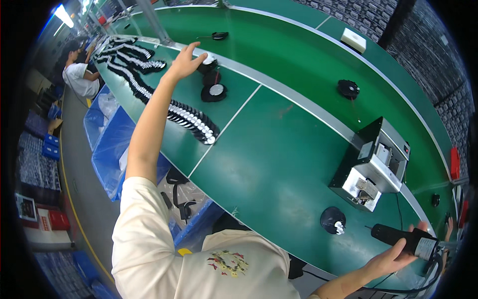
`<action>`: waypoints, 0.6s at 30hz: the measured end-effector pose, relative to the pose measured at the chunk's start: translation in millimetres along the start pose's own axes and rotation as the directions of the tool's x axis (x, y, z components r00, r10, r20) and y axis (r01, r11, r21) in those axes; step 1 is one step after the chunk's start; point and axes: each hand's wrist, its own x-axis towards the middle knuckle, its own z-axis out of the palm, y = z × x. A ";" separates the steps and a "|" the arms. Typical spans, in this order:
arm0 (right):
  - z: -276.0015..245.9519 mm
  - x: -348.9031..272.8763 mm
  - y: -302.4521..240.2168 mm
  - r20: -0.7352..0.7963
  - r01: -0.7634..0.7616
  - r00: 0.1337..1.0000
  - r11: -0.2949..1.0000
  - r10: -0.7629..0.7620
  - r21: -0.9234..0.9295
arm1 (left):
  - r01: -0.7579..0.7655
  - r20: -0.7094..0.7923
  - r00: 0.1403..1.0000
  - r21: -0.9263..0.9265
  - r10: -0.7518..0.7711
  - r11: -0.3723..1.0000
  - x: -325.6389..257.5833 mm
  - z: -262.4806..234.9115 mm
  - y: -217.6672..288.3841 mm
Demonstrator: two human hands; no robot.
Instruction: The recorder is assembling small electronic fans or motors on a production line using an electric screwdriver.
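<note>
My left hand [186, 62] reaches to the far left of the bench, its fingers spread. Its thumb is at a black round part with a white disc [209, 59]; I cannot tell whether they touch. Just nearer lies another black round part with a white centre [215, 90]. At the right, my right hand [393, 256] grips a black electric screwdriver [398, 238], its thin bit pointing left. Left of the bit, a dark round part [332, 220] with small white pieces lies on the bench.
A boxy machine [371, 164] with an open front stands at the right. Long overlapping rows of black-and-white parts [191, 118] run along the left. Beyond a metal rail, a green belt [294, 65] carries scattered parts. Blue-lined bins [110, 144] stand below the edge. A person [81, 74] sits far left.
</note>
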 end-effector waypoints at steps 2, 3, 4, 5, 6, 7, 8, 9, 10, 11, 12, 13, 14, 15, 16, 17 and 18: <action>6.1 -18.8 -28.6 -0.081 0.209 0.963 0.903 -0.256 -0.375 | -0.132 -0.015 0.991 -0.048 0.131 0.990 -12.4 -29.5 -8.5; 9.0 -35.2 -46.8 -0.038 0.298 0.944 0.896 -0.328 -0.328 | -0.135 0.019 0.990 -0.090 0.138 0.987 -20.8 -42.6 -13.7; 11.6 -51.1 -63.0 0.004 0.382 0.918 0.882 -0.396 -0.276 | -0.123 0.111 0.985 -0.054 0.128 0.991 -33.4 -61.4 -16.8; 17.0 -67.1 -71.8 0.125 0.514 0.855 0.855 -0.503 -0.074 | -0.135 0.201 0.970 -0.034 0.139 0.990 -40.3 -74.5 -15.1; 33.2 -81.5 -84.2 0.276 0.500 0.837 0.865 -0.473 -0.035 | -0.129 0.274 0.953 -0.032 0.132 0.991 -52.0 -89.5 -22.0; 50.9 -95.5 -96.8 0.423 0.476 0.796 0.879 -0.433 0.005 | -0.125 0.344 0.930 -0.025 0.126 0.992 -64.3 -104.9 -33.5; 67.6 -110.6 -109.8 0.559 0.440 0.737 0.897 -0.380 0.030 | -0.126 0.360 0.926 0.010 0.114 0.992 -74.8 -114.1 -46.2; 101.7 -111.6 -117.2 0.701 0.302 0.619 0.932 -0.353 0.203 | -0.112 0.368 0.926 0.058 0.083 0.992 -89.9 -131.5 -62.5; 132.7 -120.1 -123.9 0.777 0.178 0.564 0.960 -0.279 0.216 | -0.069 0.309 0.950 0.059 0.048 0.996 -93.5 -136.5 -72.0; 162.3 -132.4 -129.5 0.844 0.048 0.493 0.975 -0.212 0.217 | -0.023 0.248 0.969 0.056 0.009 0.998 -95.2 -141.0 -84.3; 191.2 -145.1 -136.9 0.869 0.020 0.443 0.971 -0.221 0.236 | -0.058 0.083 0.995 0.058 0.053 0.997 -104.6 -145.7 -115.7; 216.4 -153.4 -140.9 0.887 0.008 0.407 0.971 -0.219 0.237 | -0.051 -0.084 0.995 0.071 0.057 0.996 -105.4 -138.2 -138.5; 241.2 -164.3 -139.5 0.876 0.020 0.428 0.971 -0.224 0.238 | 0.058 -0.160 0.986 0.022 -0.053 0.998 -106.5 -132.0 -159.2; 265.0 -175.9 -139.3 0.866 0.034 0.439 0.968 -0.237 0.248 | 0.173 -0.234 0.956 -0.032 -0.176 0.984 -110.4 -129.3 -176.1; 283.6 -184.0 -139.8 0.859 0.041 0.445 0.963 -0.255 0.265 | 0.326 -0.257 0.912 -0.016 -0.319 0.945 -114.8 -129.4 -186.2; 296.2 -187.2 -142.3 0.866 0.081 0.439 0.971 -0.238 0.226 | 0.476 -0.284 0.843 -0.004 -0.457 0.880 -122.5 -128.3 -198.3; 307.1 -190.2 -152.1 0.871 0.106 0.427 0.970 -0.245 0.221 | 0.509 -0.289 0.819 -0.033 -0.496 0.860 -133.5 -138.7 -250.1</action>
